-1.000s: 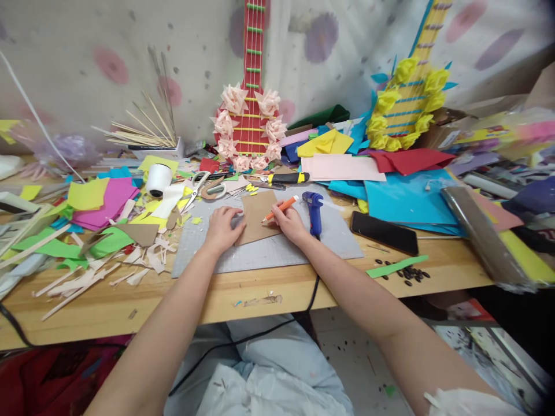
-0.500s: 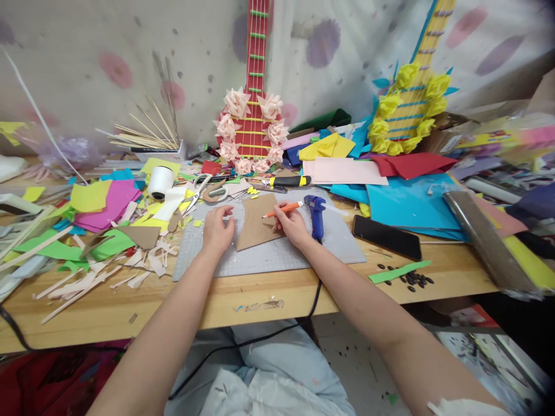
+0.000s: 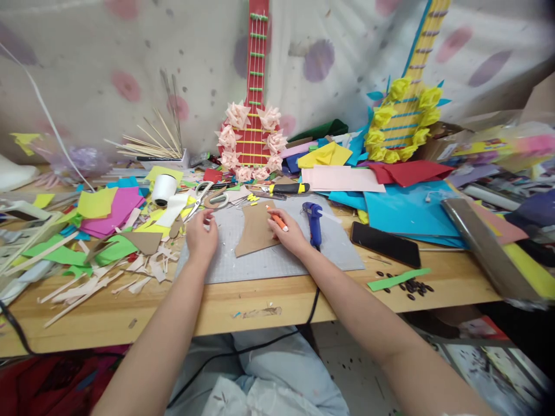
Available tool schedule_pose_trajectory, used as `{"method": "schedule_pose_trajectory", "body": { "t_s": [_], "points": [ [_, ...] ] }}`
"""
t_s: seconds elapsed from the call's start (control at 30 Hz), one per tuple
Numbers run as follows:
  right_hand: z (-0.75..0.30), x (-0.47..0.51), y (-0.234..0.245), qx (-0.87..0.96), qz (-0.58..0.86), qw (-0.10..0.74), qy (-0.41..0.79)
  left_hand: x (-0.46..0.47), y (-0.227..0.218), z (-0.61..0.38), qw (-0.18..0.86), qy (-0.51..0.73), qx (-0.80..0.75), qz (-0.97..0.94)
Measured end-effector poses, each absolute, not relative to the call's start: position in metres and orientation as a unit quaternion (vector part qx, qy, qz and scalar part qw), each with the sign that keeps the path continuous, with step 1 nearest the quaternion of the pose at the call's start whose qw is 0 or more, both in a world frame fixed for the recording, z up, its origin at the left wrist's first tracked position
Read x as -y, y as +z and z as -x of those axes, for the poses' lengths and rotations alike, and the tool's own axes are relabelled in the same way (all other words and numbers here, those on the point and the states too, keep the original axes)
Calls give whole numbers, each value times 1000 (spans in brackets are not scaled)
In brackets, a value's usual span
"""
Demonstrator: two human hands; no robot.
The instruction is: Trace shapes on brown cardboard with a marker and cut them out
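Observation:
A piece of brown cardboard [image 3: 254,231] with a curved left side lies on the grey cutting mat [image 3: 225,266]. My right hand [image 3: 291,236] grips an orange pen [image 3: 278,219] over the cardboard's right side. Off the cardboard's left side, my left hand [image 3: 202,236] hovers at the mat's edge, fingers loosely bent and apart, holding nothing. Just right of my right hand, a blue glue gun [image 3: 314,222] lies on the mat. Scissors [image 3: 200,199] and a yellow-black utility knife [image 3: 288,188] lie behind.
Paper scraps [image 3: 143,260] cover the table's left. A phone [image 3: 385,244], black beads [image 3: 414,287] and blue sheets [image 3: 411,211] lie to the right. Behind stand a red paper guitar [image 3: 255,136] and a yellow one [image 3: 401,124]. A black cord [image 3: 313,306] hangs over the front edge.
My left hand has moved left, away from the cardboard. The pen has swung round in my right hand, its left end now pointing up and away. The view has shifted slightly.

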State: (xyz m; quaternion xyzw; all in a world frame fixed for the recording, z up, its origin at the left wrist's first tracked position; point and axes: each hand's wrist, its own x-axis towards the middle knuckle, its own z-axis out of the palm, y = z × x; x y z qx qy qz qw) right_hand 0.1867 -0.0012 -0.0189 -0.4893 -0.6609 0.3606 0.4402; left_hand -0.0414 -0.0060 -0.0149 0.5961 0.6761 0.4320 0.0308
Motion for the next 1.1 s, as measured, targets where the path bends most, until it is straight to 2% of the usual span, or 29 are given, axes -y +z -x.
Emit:
{"method": "schedule_pose_trajectory", "body": {
  "t_s": [0.4, 0.73, 1.1],
  "points": [
    [-187, -6, -24, 657, 501, 442, 350, -2, -1, 56, -57, 366, -712, -597],
    [-189, -5, -22, 595, 523, 459, 403, -59, -4, 4, -50, 216, -605, -765],
    [-186, -8, -25, 603, 561, 417, 384, -86, -3, 24, 5, 102, -580, -808]
  ]
}}
